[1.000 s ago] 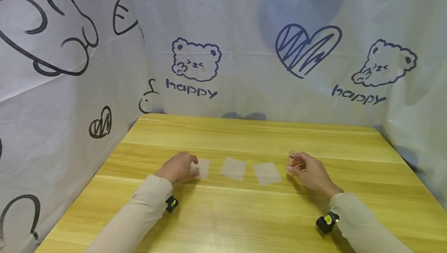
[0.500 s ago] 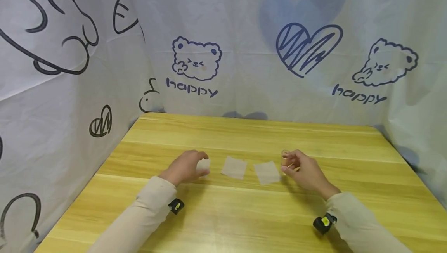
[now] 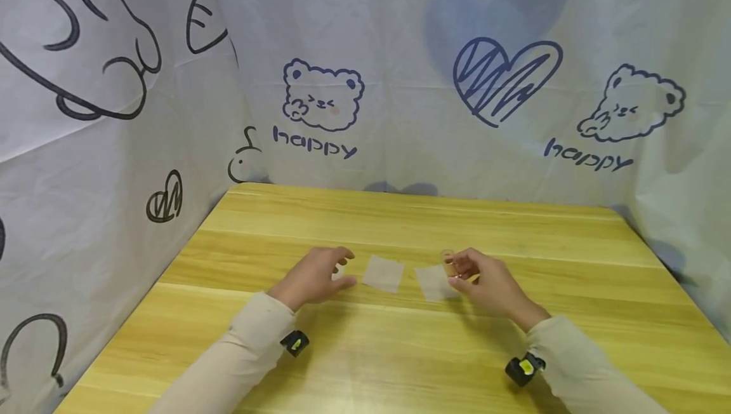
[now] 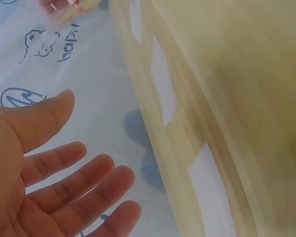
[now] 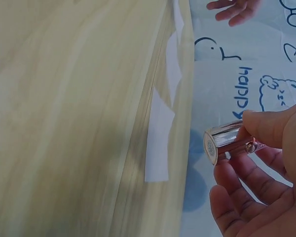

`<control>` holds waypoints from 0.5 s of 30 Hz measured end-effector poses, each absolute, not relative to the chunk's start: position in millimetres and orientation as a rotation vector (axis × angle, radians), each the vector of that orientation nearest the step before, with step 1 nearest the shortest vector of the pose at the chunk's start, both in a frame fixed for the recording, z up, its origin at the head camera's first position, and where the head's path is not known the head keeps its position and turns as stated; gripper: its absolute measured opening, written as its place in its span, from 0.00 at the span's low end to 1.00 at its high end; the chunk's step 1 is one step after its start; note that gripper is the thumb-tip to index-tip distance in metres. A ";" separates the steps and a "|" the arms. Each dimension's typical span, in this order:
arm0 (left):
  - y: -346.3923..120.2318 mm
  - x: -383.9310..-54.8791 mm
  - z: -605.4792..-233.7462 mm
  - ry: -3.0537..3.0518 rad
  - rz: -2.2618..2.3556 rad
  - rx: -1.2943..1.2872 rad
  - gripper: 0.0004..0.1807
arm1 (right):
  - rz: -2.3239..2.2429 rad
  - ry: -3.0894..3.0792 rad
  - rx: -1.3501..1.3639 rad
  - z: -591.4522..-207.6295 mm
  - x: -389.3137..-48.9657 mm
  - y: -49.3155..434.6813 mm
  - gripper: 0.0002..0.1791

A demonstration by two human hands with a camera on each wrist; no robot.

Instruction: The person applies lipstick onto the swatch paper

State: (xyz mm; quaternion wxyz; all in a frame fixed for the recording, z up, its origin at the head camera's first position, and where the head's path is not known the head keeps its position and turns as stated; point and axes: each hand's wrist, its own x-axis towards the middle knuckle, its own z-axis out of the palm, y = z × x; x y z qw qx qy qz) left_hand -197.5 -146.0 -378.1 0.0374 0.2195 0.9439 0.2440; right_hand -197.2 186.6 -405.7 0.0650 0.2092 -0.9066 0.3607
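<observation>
My right hand [image 3: 493,284] pinches a small shiny rose-gold tube [image 5: 222,140], lipstick-like, between thumb and fingers. A round label shows on the tube's end in the right wrist view. In the head view the tube overlaps the rightmost thin white paper square [image 3: 431,284]. The middle paper square [image 3: 383,274] lies flat between the hands. Over the leftmost paper square [image 4: 212,192] is my left hand [image 3: 313,277], thumb and fingers spread apart with nothing between them. In the head view this hand hides most of that square.
All this is on a yellow wood-grain table [image 3: 365,350]. White cloth [image 3: 400,147] with bear and heart drawings hangs behind it and along the sides. Both wrists carry a small black camera [image 3: 522,369].
The right hand has moved left with the tube, from beside the rightmost square to over it. The left hand has shifted right across the leftmost square, its fingers spreading.
</observation>
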 end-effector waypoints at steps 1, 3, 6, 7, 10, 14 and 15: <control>-145.1 -196.9 -378.6 2.891 0.761 0.685 0.24 | 1.081 -2.737 0.638 -405.6 -196.6 185.3 0.13; -143.5 -195.0 -379.5 2.873 0.781 0.715 0.24 | 1.071 -2.743 0.654 -405.2 -194.8 183.2 0.13; -141.1 -192.3 -380.7 2.836 0.820 0.764 0.23 | 1.060 -2.761 0.675 -404.7 -191.9 180.0 0.13; -140.4 -191.5 -381.0 2.822 0.828 0.779 0.24 | 1.055 -2.770 0.683 -404.4 -191.1 179.2 0.13; -137.9 -191.3 -381.0 2.801 0.846 0.823 0.23 | 1.051 -2.781 0.701 -402.3 -189.9 176.2 0.13; -134.5 -192.1 -379.1 2.786 0.866 0.875 0.22 | 1.064 -2.779 0.741 -398.6 -189.1 172.7 0.13; -133.6 -192.4 -378.7 2.784 0.865 0.887 0.22 | 1.074 -2.777 0.754 -397.7 -188.8 171.8 0.13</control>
